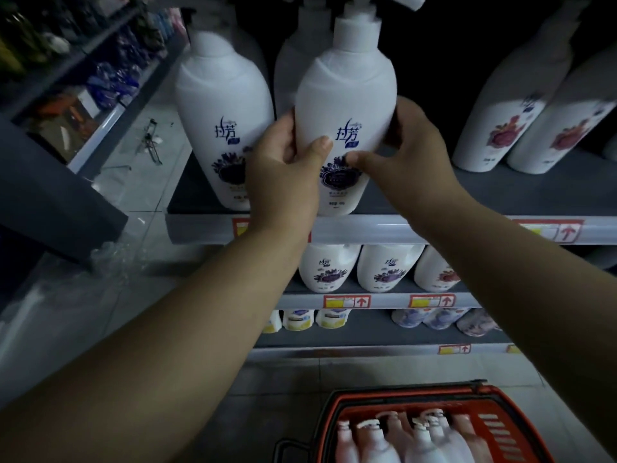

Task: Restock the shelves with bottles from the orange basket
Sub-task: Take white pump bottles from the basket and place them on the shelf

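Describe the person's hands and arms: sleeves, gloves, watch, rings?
No gloves or rings visible on the left hand or right hand. The left forearm and right forearm are uncovered to the frame edge: no sleeve, watch or wristband in view. Thumbnails look short and unpainted, though the light is dim.

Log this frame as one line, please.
phase: shelving | object: white plastic pump bottle with purple flower label, upright at grey shelf front | grip: left hand, right hand | orange basket: holds white bottles
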